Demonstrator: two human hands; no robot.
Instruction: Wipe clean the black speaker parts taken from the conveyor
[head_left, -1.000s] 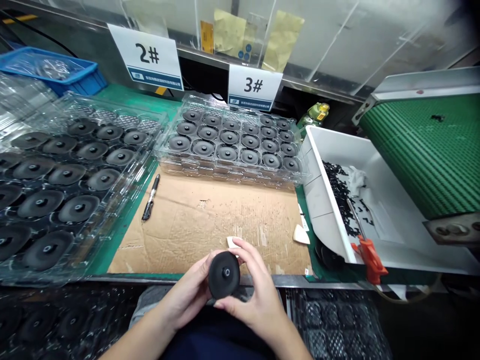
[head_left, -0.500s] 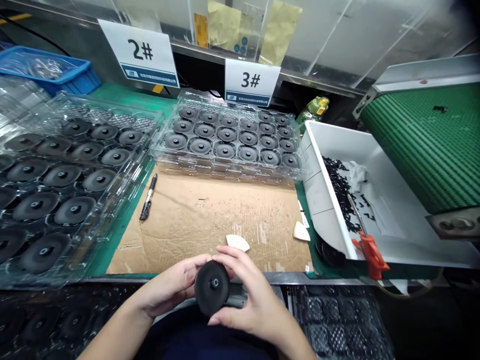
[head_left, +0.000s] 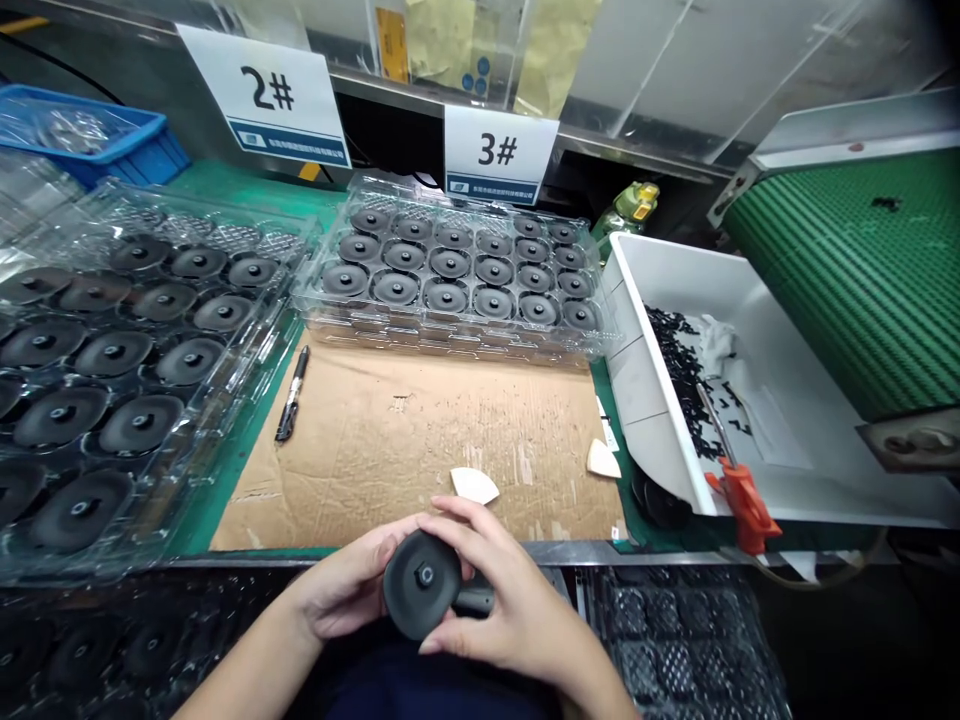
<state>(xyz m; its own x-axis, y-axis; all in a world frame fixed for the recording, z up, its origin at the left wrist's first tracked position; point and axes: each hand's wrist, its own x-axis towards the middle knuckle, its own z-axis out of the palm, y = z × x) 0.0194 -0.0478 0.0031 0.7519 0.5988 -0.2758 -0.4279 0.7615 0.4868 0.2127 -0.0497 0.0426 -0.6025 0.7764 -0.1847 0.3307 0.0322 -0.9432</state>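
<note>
A round black plastic disc (head_left: pixel 411 598) with a small raised post at its centre is held between both hands, just in front of the table edge. My left hand (head_left: pixel 352 582) grips it from the left, with several fingers behind it. My right hand (head_left: pixel 495 590) is curved around the right side, thumb at the lower rim and fingers along the top. Behind the disc a dark cylindrical piece (head_left: pixel 474 600) shows partly near my right palm; I cannot tell what it is. Beyond my fingers, a white wedge-shaped pad (head_left: pixel 474 485) lies on the cardboard sheet (head_left: pixel 360 450).
Clear trays of black discs stand at the back (head_left: pixel 450 340) and left (head_left: pixel 180 400). A pen (head_left: pixel 291 395) and a second white pad (head_left: pixel 602 460) lie on the cardboard. At right, a white bin (head_left: pixel 652 400) holds small black pieces and orange-handled cutters (head_left: pixel 746 505), below a green conveyor belt (head_left: pixel 877 290).
The disc has turned slightly and shifted a little left and down in my hands. Both hands keep hold of it. The camera view has moved slightly.
</note>
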